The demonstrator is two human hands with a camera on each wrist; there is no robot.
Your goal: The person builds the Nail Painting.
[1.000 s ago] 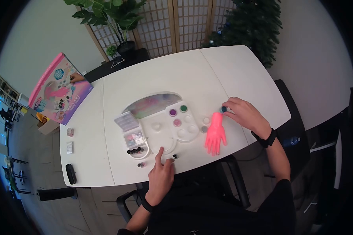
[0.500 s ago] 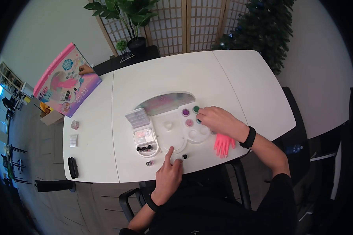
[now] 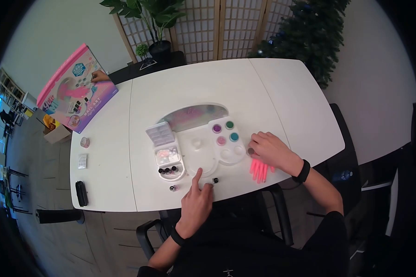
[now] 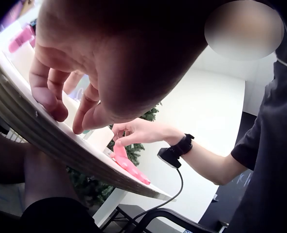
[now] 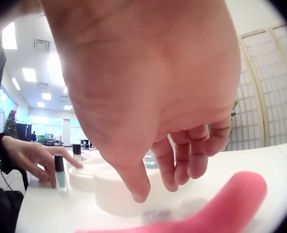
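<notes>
My right hand [image 3: 275, 150] hovers beside the pink model hand [image 3: 259, 171], partly covering it in the head view. Its fingers bend loosely downward, and the right wrist view shows a gap between thumb and fingertips. Below them stand two small clear pots [image 5: 156, 216]; a greyish pot [image 3: 251, 151] shows right at the fingertips. In the white tray [image 3: 231, 160], a teal pot [image 3: 234, 137] sits in a well near purple, green and pink pots. My left hand [image 3: 197, 205] rests at the tray's front edge, index finger extended, near a dark-capped polish bottle [image 3: 216, 180].
Left of the tray's middle is a lidded compartment [image 3: 166, 156] of small pieces, with dark-capped bottles before it. Another bottle [image 3: 173, 188] stands in front. A nail art box [image 3: 78, 87], small jar [image 3: 85, 142] and black case [image 3: 81, 193] line the table's left side.
My right hand carried the teal pot left from beside the pink hand, left it in a tray well, and moved back right. The left hand stays at the tray's edge.
</notes>
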